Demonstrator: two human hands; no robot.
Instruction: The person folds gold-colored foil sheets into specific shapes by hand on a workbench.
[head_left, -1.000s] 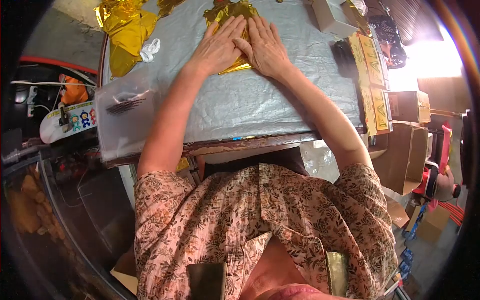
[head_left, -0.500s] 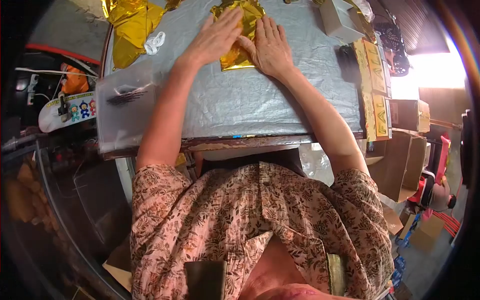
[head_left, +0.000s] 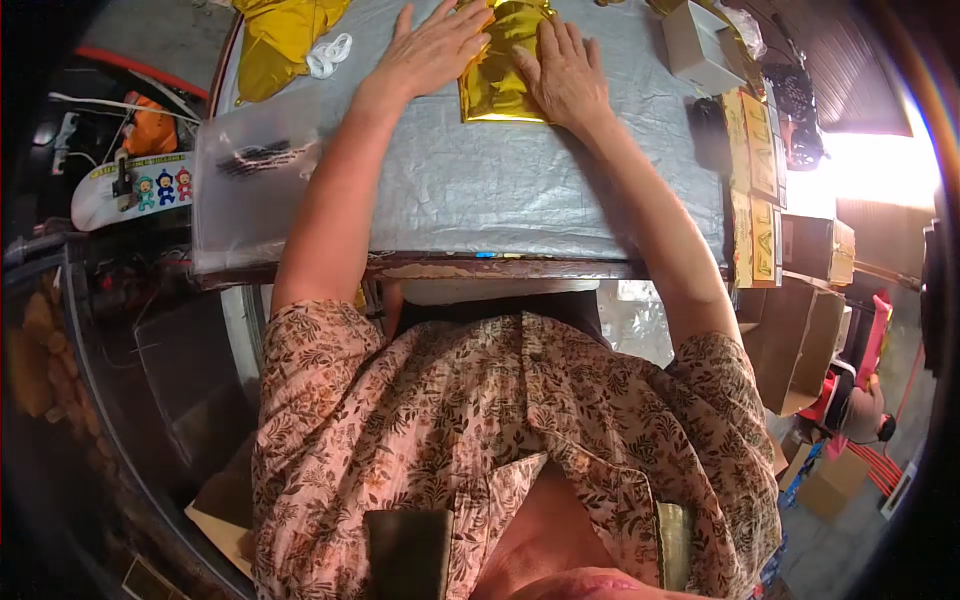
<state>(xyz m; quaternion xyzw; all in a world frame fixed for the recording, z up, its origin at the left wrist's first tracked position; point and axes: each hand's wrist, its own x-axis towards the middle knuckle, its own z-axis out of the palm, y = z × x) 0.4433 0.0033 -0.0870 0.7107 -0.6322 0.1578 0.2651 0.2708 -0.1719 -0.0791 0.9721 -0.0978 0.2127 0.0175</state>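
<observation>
A shiny gold foil piece (head_left: pixel 502 82) lies flat on the cloth-covered table (head_left: pixel 450 190), near the top of the view. My left hand (head_left: pixel 428 48) rests at its left edge, palm down, fingers apart. On the right edge of the foil lies my right hand (head_left: pixel 570 78), also palm down with its fingers spread. Both hands hold nothing. More gold foil (head_left: pixel 275 48) is heaped at the upper left, with a white coiled cord (head_left: pixel 328 56) beside it.
A clear plastic sheet or bag (head_left: pixel 245 205) with dark thin items covers the table's left corner. At the right stand a white box (head_left: pixel 695 50) and yellow lettered boxes (head_left: pixel 752 190). Cardboard boxes (head_left: pixel 800 340) are beyond the table's right edge.
My left hand has moved left, off the middle of the foil to its edge, and its fingers have spread. My right hand's thumb now points inward over the foil. The view has shifted slightly.
</observation>
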